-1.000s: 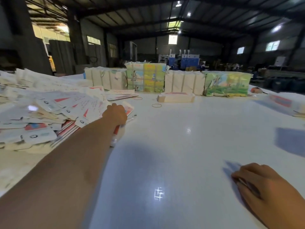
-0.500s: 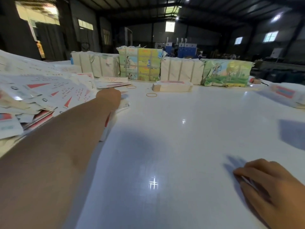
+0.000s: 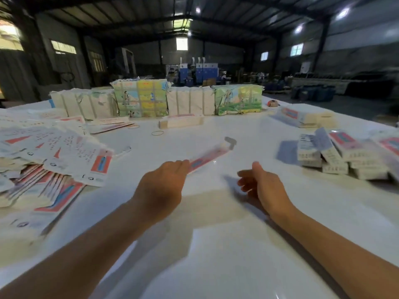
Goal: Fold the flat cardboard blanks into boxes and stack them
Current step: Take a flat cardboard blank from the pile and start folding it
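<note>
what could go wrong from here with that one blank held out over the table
The left hand holds the flat blank only by its near end, so it may droop or slip before the open right hand takes hold. The loose pile of blanks on the left overhangs itself and could slide if an arm brushes it. The stack of folded boxes on the right looks uneven and might topple when another is added.

dim warehouse, dark roof trusses (image 3: 194, 16), white table (image 3: 216, 244), bright windows (image 3: 296, 49).
</note>
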Demonstrator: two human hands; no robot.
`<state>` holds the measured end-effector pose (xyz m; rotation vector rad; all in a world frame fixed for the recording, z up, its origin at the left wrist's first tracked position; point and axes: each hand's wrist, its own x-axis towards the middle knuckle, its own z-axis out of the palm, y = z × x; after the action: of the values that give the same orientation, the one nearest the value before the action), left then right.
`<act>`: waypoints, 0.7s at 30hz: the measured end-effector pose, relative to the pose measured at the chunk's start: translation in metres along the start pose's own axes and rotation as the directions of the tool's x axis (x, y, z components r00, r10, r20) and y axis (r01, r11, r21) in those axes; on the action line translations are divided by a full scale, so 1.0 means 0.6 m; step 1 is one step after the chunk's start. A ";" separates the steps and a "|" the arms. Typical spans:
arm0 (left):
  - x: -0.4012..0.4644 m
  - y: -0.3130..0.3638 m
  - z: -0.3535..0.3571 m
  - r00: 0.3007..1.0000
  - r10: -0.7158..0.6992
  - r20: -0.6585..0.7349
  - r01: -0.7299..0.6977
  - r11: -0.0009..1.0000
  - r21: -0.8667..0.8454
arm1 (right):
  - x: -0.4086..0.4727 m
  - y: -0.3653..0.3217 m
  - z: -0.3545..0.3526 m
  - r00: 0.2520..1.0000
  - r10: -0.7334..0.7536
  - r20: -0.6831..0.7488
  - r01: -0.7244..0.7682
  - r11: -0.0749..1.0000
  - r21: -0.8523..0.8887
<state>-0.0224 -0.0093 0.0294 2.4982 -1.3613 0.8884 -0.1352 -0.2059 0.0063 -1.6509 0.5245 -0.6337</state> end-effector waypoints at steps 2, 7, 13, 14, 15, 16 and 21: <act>-0.035 0.037 -0.006 0.976 0.184 -0.119 -0.178 0.982 0.059 | 0.001 -0.008 -0.011 0.976 0.212 0.043 -0.213 0.906 0.365; -0.067 0.063 0.000 0.945 0.247 -0.213 -0.238 0.969 0.067 | -0.014 -0.004 -0.012 0.975 0.157 0.158 -0.205 0.912 0.355; -0.062 0.058 0.010 0.992 0.075 -0.101 -0.070 0.996 0.053 | -0.021 -0.009 -0.005 0.983 0.061 0.171 -0.106 0.958 0.266; -0.059 0.059 0.008 0.996 0.033 -0.089 -0.030 0.999 0.030 | -0.024 -0.012 -0.002 0.983 0.032 0.180 -0.077 0.965 0.252; -0.058 0.060 0.009 0.996 0.007 -0.091 -0.007 1.000 0.010 | -0.026 -0.014 0.000 0.983 0.001 0.182 -0.049 0.966 0.255; -0.056 0.060 0.008 0.996 -0.017 -0.092 0.015 1.000 -0.021 | -0.027 -0.016 0.000 0.985 -0.017 0.169 -0.030 0.961 0.275; -0.048 0.046 0.006 0.970 -0.151 -0.190 0.131 0.985 -0.117 | -0.035 -0.014 -0.007 0.960 -0.235 -0.152 0.245 0.968 0.050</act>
<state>-0.0547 -0.0062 0.0062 2.3245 -1.1224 0.9791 -0.1535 -0.1939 0.0124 -1.6245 0.4046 -0.9469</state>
